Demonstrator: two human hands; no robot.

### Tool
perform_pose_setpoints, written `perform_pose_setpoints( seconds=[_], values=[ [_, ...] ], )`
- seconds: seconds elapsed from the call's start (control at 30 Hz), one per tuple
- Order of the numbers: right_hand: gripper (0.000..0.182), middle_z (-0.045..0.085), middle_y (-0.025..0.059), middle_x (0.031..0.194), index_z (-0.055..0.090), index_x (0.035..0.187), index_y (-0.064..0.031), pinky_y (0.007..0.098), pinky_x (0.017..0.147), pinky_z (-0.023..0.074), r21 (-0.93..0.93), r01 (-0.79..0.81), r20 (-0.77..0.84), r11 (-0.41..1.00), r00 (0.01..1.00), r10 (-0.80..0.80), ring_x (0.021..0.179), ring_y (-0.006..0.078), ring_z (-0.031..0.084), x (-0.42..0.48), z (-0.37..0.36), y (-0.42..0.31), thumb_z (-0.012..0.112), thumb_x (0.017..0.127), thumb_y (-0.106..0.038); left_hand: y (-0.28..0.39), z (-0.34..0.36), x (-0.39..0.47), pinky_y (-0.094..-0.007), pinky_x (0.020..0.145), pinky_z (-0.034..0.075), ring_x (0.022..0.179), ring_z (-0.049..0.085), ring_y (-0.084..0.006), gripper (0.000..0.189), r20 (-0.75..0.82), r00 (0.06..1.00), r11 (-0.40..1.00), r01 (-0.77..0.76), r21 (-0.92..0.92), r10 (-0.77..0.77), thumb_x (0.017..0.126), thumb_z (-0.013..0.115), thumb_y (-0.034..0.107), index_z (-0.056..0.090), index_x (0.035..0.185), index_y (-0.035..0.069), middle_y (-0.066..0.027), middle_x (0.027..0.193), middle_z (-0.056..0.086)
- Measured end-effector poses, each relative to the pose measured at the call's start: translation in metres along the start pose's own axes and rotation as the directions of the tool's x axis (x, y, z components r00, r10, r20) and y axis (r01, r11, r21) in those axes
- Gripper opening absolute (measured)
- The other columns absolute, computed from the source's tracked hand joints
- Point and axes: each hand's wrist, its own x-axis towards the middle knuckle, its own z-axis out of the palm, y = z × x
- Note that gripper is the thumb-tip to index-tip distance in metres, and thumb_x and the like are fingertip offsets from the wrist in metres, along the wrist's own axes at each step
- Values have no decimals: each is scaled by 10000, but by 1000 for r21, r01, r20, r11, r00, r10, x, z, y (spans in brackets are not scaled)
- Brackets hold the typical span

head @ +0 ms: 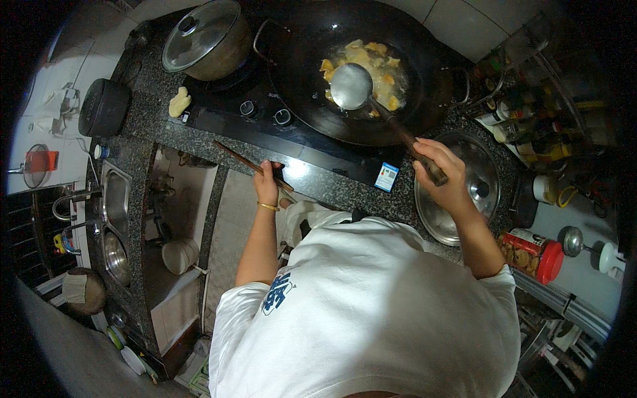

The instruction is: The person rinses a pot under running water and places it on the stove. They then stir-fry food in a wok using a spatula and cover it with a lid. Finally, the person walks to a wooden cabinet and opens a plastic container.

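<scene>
My right hand (444,171) grips the dark wooden handle of a metal ladle (351,86). The ladle's round head is over a large black wok (328,124), partly covering yellow-brown food pieces (385,79) that sit in bubbling oil or liquid at its bottom. In front of the counter edge, my left hand (267,186) is closed around a pair of wooden chopsticks (239,157), their thin ends pointing up and left. Beneath my right forearm, a glass lid (455,219) with a black knob lies on the granite counter.
A lidded pot (214,49) stands on the left burner of the black gas stove (219,112). A yellow lump (179,102) lies by the stove's left end. Seasoning bottles (537,144) crowd a rack at right, near a red-lidded jar (530,253). The sink (117,199) is at left.
</scene>
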Motion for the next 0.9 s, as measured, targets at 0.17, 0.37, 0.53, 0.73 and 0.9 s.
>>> perform_pose_setpoints(
  seconds=[0.17, 0.37, 0.53, 0.73, 0.9],
  values=[
    [286, 652, 145, 1021, 627, 1064, -12, 299, 784, 506, 103, -212, -50, 972, 975, 218, 907, 214, 650, -3, 6, 12, 672, 781, -6, 0, 0, 0, -289, 723, 446, 744, 554, -140, 399, -16, 1000, 1000, 22, 23, -21, 982, 445, 307, 632, 795, 8, -52, 789, 638],
    [237, 664, 63, 937, 628, 1066, -1, 270, 767, 501, 321, -378, -115, 869, 895, 431, 872, 148, 642, 1, 14, 28, 636, 831, -29, -13, -4, 3, -289, 710, 441, 759, 549, -140, 467, 21, 1000, 1000, 2, 22, -3, 964, 460, 429, 634, 843, 12, -54, 832, 628],
    [219, 655, 105, 919, 610, 1074, 35, 265, 749, 522, 559, -428, -113, 710, 809, 577, 837, 167, 656, 27, 11, 19, 606, 866, -34, -1, -2, -2, -291, 690, 436, 736, 542, -139, 474, -11, 1000, 998, 10, 69, -10, 962, 460, 427, 646, 830, 11, -44, 801, 619],
    [225, 673, 110, 899, 610, 1061, 37, 261, 729, 529, 569, -327, -132, 755, 869, 477, 807, 158, 662, 75, 23, 20, 622, 858, -59, 2, -3, -2, -293, 681, 435, 715, 538, -141, 490, 8, 1000, 996, -5, 92, 4, 962, 455, 433, 653, 816, 8, -49, 788, 619],
    [233, 673, 42, 852, 667, 988, -34, 253, 724, 478, 401, -283, -137, 871, 922, 363, 787, 98, 600, 106, 49, 27, 683, 796, -164, -4, -4, 1, -291, 674, 442, 708, 542, -141, 462, 10, 1000, 999, -5, 48, 4, 968, 453, 399, 642, 808, 9, -52, 782, 625]
  ],
)
